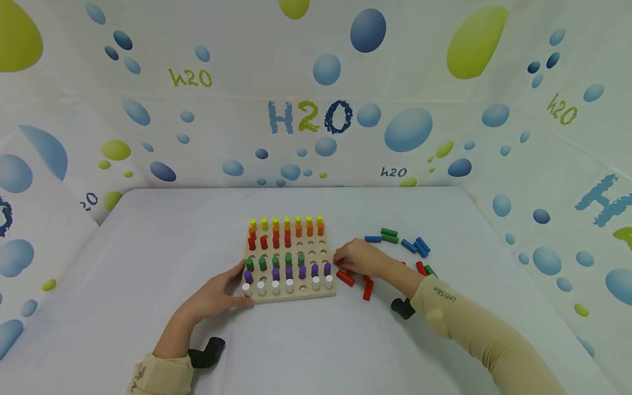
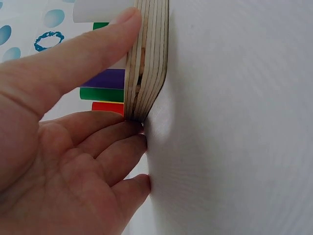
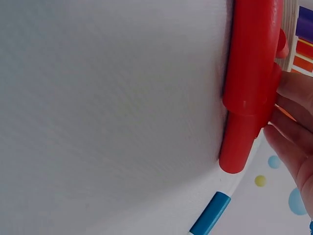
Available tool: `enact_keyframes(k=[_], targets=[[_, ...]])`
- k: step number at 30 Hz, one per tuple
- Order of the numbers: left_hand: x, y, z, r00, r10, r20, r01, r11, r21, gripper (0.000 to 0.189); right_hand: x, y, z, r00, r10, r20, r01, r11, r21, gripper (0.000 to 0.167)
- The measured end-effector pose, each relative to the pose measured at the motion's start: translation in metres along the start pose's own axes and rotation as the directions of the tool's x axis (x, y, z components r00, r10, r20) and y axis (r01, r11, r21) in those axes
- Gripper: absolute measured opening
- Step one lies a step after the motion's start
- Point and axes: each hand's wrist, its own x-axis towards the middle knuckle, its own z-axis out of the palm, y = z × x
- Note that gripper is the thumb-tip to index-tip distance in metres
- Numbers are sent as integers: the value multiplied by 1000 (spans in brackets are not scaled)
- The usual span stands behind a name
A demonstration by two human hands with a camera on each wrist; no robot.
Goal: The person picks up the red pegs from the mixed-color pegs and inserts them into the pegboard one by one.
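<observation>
Head, pegboard: wooden pegboard (image 1: pixel 296 297) flat on white counter (image 1: pixel 276 351), mid-frame, btwn your hands.
Head, rows: far to near, you've got yellow pegs (image 1: pixel 287 222), orange pegs (image 1: pixel 298 231), four standing red pegs (image 1: pixel 276 242), green pegs (image 1: pixel 275 262), purple pegs (image 1: pixel 302 272), white pegs (image 1: pixel 275 286).
Head, L hand: your L hand (image 1: pixel 215 294) is spread at near-L corner, thumb at front edge, fingertips at L side.
Head, R hand: your R hand (image 1: pixel 362 258) has fingers down among loose red pegs (image 1: pixel 345 278), just beside board's R side; can't tell if pinching one.
Head, other loose pegs: blue pegs (image 1: pixel 408 246) + loose green pegs (image 1: pixel 390 239) on counter, mostly past your R hand.
Head, bkgd: backdrop (image 1: pixel 310 142) w/ H2O print, blue/green spots.
L wrist, grip: your thumb tip touches layered board edge; other fingers apart, slightly bent, palm visible.
R wrist, fingers: your fingertips touch a red peg, pinch unclear; thumb hidden.
R wrist, nearby: big red peg (image 3: pixel 249 54) fills near view, by board edge; one blue peg (image 3: pixel 210 213) lower, apart.
</observation>
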Motion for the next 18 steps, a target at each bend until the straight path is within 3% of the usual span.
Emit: enact_keyframes(k=[6,18], targets=[[-1,-1,1,1000,-2,-5,2,1000,8,101,-1,-2,-1,997,76,16,-76,997,5,22],[-1,0,4,1000,6,-13,-6,1000,6,101,-3,0,3,996,83,19,-83,997,-3,22]])
